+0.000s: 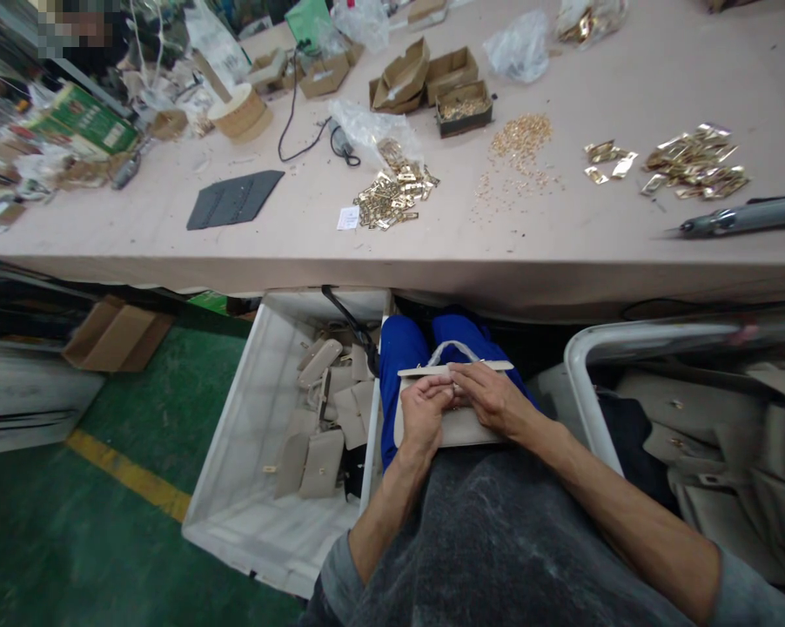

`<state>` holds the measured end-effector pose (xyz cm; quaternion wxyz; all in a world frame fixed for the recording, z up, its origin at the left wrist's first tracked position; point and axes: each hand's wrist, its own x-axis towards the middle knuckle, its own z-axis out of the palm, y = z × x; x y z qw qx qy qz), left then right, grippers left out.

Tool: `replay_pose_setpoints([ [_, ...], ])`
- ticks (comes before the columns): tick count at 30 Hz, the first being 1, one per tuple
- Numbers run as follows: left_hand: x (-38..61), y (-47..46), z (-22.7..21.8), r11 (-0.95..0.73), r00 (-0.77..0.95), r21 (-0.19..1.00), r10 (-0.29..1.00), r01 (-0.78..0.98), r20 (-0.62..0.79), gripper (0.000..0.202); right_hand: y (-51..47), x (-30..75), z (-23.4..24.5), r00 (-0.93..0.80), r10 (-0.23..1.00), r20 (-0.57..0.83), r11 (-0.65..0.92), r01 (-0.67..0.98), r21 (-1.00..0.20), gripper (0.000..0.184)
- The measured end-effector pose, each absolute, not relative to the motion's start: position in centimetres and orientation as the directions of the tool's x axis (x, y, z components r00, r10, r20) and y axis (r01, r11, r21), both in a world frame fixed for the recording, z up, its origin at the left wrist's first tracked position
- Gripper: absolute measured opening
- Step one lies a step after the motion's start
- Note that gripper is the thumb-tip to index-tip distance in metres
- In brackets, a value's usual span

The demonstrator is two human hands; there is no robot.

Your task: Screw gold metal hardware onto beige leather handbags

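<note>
On the left, a white bin [236, 453] sat on the floor with some flat beige bags [320, 453] inside it. Just beside the bin, the person's left hand [424, 416] was curled shut over the left part of a small beige bag [464, 429]. The small beige bag lay on the person's lap, below the edge of the table [432, 252]. It looked light and soft, a bit bendy, with a smooth skin that could slip or get marked. Its top edge looked stiffer, so that seemed the best place to hold it, with the lap taking the weight from below. The right hand [490, 399] lay over the top edge too, its fingers bent and pinching there, close to the left hand. I could not tell if a tiny part was between the fingers. Further right stood another bin [581, 383] full of bigger beige bags [725, 435]. On the table above it lay a grey power screwdriver [745, 215].
</note>
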<state>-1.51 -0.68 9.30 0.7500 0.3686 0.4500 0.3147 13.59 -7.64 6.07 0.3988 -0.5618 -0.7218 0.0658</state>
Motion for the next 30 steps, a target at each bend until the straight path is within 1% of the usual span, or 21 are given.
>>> replay_pose_setpoints([
  [2, -1.6, -0.7, 10.0, 0.392, 0.418, 0.92, 0.841, -0.03, -0.344, 0.026, -7.1, 13.7, 6.6, -0.025, 0.873, 0.486, 0.336, 0.754, -0.565, 0.037],
  [4, -1.7, -0.7, 10.8, 0.148, 0.394, 0.981, 0.9, 0.125, -0.186, 0.019, -6.5, 13.9, 7.8, 0.005, 0.89, 0.456, 0.315, 0.714, -0.625, 0.028],
  [5, -1.7, -0.7, 11.2, 0.031, 0.383, 0.982, 0.918, 0.187, -0.102, 0.015, -6.2, 14.0, 8.5, 0.013, 0.9, 0.436, 0.309, 0.685, -0.659, 0.025],
  [6, -1.7, -0.7, 11.4, -0.051, 0.379, 0.974, 0.925, 0.219, -0.037, 0.013, -5.9, 14.1, 9.2, 0.018, 0.908, 0.42, 0.307, 0.655, -0.691, 0.023],
  [7, -1.7, -0.6, 11.5, -0.087, 0.387, 0.972, 0.922, 0.218, -0.004, 0.014, -5.6, 14.2, 9.9, 0.022, 0.914, 0.405, 0.304, 0.625, -0.719, 0.023],
  [8, -1.6, -0.5, 11.5, -0.083, 0.403, 0.978, 0.915, 0.193, -0.002, 0.015, -5.4, 14.3, 10.4, 0.03, 0.919, 0.394, 0.299, 0.598, -0.744, 0.024],
  [10, -1.4, -0.2, 10.9, -0.008, 0.431, 0.99, 0.901, 0.138, -0.053, 0.018, -5.2, 14.4, 11.2, 0.057, 0.929, 0.365, 0.272, 0.562, -0.781, 0.026],
  [12, -1.2, 0.1, 10.2, 0.057, 0.437, 0.991, 0.893, 0.123, -0.105, 0.019, -5.2, 14.3, 11.3, 0.137, 0.929, 0.345, 0.219, 0.549, -0.806, 0.025],
  [16, -0.8, 0.4, 9.2, 0.114, 0.436, 0.99, 0.889, 0.086, -0.141, 0.022, -5.4, 14.1, 10.4, 0.327, 0.888, 0.323, 0.117, 0.518, -0.847, 0.017],
  [19, -0.4, 0.4, 9.3, 0.134, 0.46, 0.986, 0.873, 0.094, -0.163, 0.026, -5.4, 14.2, 9.6, 0.365, 0.886, 0.286, 0.096, 0.459, -0.883, 0.016],
  [22, 0.2, 0.4, 9.6, 0.093, 0.448, 0.983, 0.88, 0.157, -0.155, 0.021, -5.2, 14.2, 9.1, 0.407, 0.89, 0.205, 0.06, 0.34, -0.938, 0.017],
  [26, 1.0, 0.1, 9.5, -0.034, 0.38, 0.977, 0.924, 0.211, -0.05, 0.012, -5.0, 14.3, 8.4, 0.444, 0.89, 0.107, 0.006, 0.222, -0.975, 0.019],
  [30, 1.2, -0.4, 9.0, -0.134, 0.395, 0.955, 0.918, 0.264, 0.02, 0.017, -5.0, 14.5, 8.3, 0.478, 0.876, 0.055, -0.034, 0.176, -0.984, 0.019],
])
